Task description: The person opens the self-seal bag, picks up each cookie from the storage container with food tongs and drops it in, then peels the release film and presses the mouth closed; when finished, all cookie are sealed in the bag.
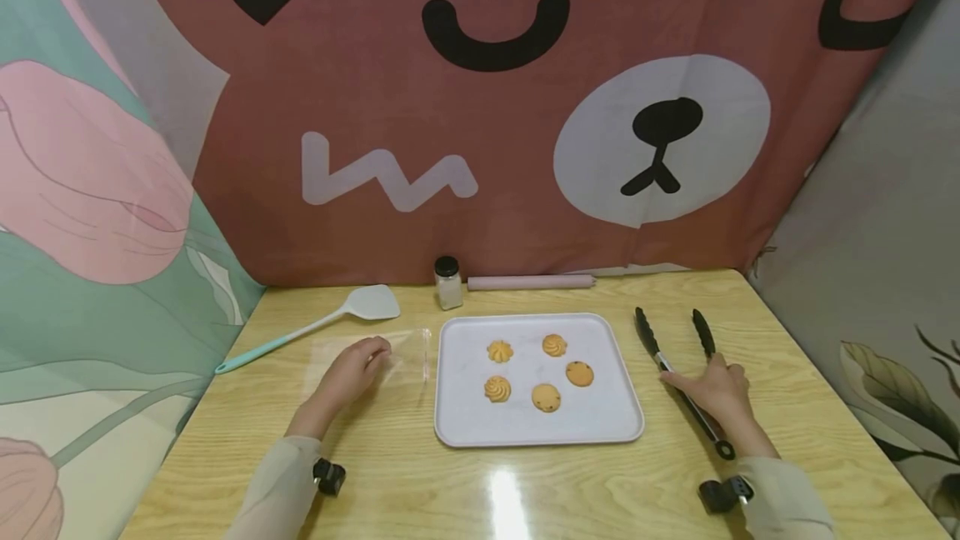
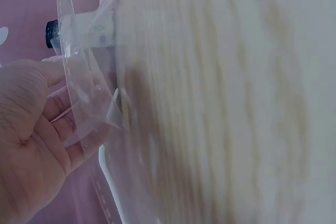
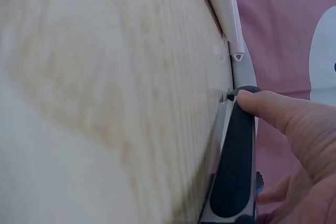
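My left hand (image 1: 351,377) pinches the edge of a clear plastic bag (image 1: 408,357), left of the tray. Up close in the left wrist view, the see-through film (image 2: 81,87) crosses the fingers. On the right, my right hand (image 1: 720,394) grips black-and-silver tongs (image 1: 693,411), thumb on one arm and fingers round the other. Their black tips are spread and point to the back of the table. The thumb lies on the black handle pad (image 3: 233,156) in the right wrist view. Between the hands, a white tray (image 1: 465,423) bears several cookies, some swirled (image 1: 497,389), some flat and round (image 1: 546,397).
A spatula with a teal handle (image 1: 262,354) lies at the back left. Behind the tray stand a small black-lidded jar (image 1: 448,286) of white contents and a pale pink rolling-pin-like rod (image 1: 531,282). Printed curtains (image 1: 517,223) hang behind the wooden table (image 1: 405,473).
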`<state>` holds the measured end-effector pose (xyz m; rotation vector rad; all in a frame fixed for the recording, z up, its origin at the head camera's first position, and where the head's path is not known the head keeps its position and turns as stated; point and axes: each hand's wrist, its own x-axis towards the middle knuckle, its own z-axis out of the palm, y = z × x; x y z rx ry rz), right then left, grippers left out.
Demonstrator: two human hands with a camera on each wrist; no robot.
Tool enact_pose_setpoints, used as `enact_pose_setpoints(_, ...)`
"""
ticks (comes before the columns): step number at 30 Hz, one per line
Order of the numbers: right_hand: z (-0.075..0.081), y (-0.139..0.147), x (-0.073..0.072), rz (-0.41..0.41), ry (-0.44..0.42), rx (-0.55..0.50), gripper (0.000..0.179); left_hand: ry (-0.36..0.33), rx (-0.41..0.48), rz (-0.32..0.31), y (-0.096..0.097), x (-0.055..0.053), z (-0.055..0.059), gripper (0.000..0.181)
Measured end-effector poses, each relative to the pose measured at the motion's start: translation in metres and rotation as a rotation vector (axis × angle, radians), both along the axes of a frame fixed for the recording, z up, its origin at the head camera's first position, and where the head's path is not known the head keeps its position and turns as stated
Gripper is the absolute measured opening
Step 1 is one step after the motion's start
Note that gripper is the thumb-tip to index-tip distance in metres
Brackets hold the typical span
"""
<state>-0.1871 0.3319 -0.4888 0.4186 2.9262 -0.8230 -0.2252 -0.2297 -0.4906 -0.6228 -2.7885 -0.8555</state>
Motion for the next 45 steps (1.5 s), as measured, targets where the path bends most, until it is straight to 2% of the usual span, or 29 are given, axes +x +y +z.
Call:
enact_pose_setpoints(6, 0.001, 0.001, -0.001, -0.001, 0.006, 0.008, 0.115, -0.070, 0.048, -0.012, -0.001, -0.001, -0.003, 0.004)
enact_pose_setpoints(14, 0.001, 0.002, -0.001, -0.008, 0.011, 0.020, 0.110, -0.101, 0.072, 0.017, -0.001, 0.000, -0.003, 0.005)
enact_pose_setpoints(18, 0.001, 0.002, 0.000, -0.011, 0.007, 0.015, 0.110, -0.087, 0.060, 0.027, 0.000, 0.000, -0.001, 0.003)
enact_pose_setpoints(24, 0.002, 0.002, 0.001, -0.010, 0.000, -0.002, 0.112, -0.040, 0.044, -0.030, 0.004, -0.001, -0.001, 0.012)
enact_pose_setpoints(28, 0.003, 0.003, 0.002, 0.010, 0.012, -0.027, 0.112, -0.012, 0.048, -0.052, 0.003, 0.000, -0.001, 0.010)
enact_pose_setpoints(33, 0.003, 0.002, 0.002, 0.040, 0.071, -0.029, 0.107, -0.027, 0.072, -0.037, 0.001, 0.002, -0.002, 0.010)
enact_pose_setpoints(38, 0.005, -0.001, 0.002, 0.063, 0.160, -0.026, 0.102, -0.016, 0.071, -0.061, 0.000, 0.001, -0.002, 0.013)
enact_pose_setpoints(45, 0.010, -0.011, 0.004, 0.096, 0.260, -0.015, 0.099, 0.064, 0.066, -0.108, 0.001, -0.002, -0.003, 0.012)
